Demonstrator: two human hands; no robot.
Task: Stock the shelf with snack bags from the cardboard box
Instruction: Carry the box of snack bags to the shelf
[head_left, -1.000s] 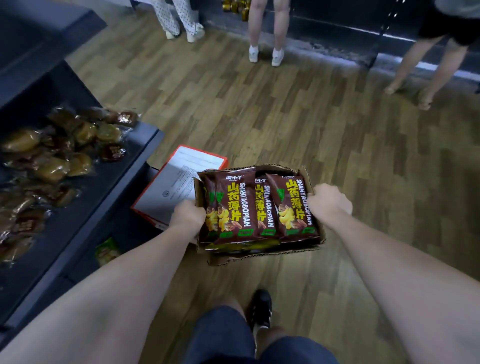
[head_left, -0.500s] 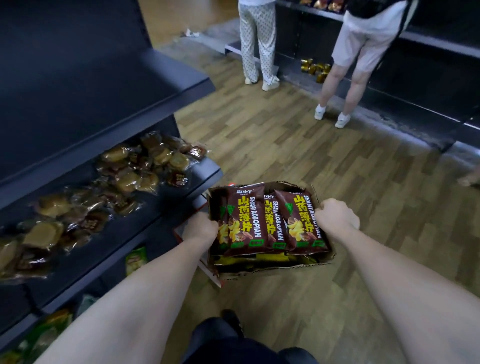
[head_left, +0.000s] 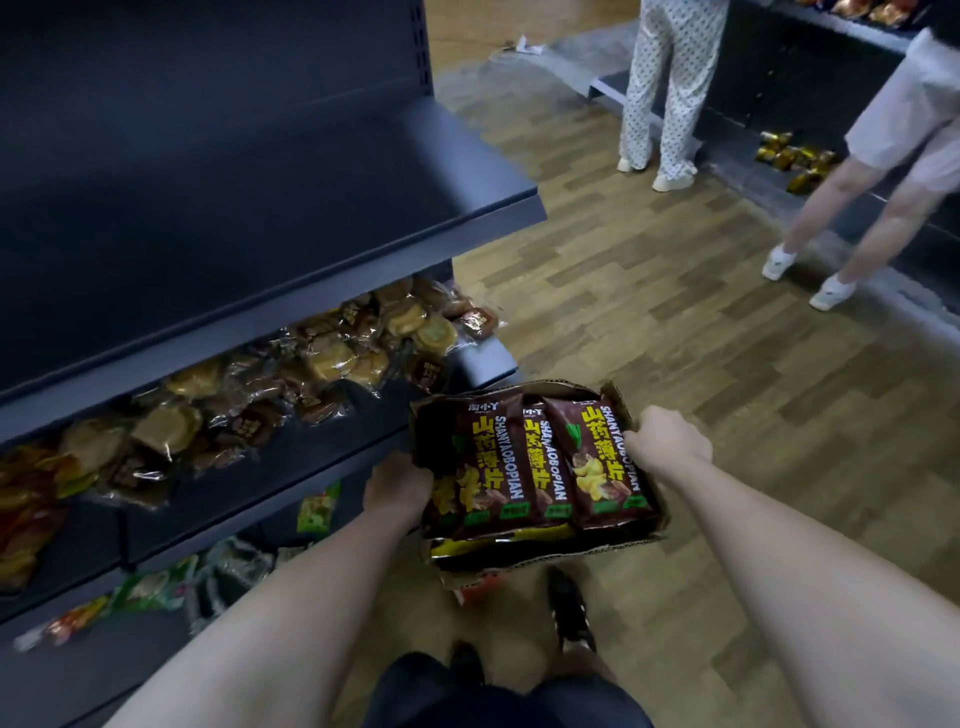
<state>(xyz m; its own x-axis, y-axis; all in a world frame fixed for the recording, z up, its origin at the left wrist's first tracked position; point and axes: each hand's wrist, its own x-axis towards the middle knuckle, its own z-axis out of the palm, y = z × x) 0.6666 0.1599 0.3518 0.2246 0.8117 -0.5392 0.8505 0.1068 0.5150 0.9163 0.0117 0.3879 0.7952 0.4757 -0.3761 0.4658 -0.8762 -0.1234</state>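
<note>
Both hands grip the cardboard box (head_left: 540, 558) of snack bags (head_left: 524, 462): left hand (head_left: 397, 480) curled round its left wall, right hand (head_left: 667, 441) clutching the right rim, near the shelf (head_left: 488, 218).

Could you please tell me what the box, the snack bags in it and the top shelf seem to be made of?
Box: brown cardboard, matte, torn ragged rim. Snack bags: probably plastic film, glossy, printed, crinkled. Top shelf: likely painted metal, dark satin, thin folded front edge.

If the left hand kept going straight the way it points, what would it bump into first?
Probably the snack bags inside the cardboard box: the left hand already grips the box's side, pointing at them.
</note>
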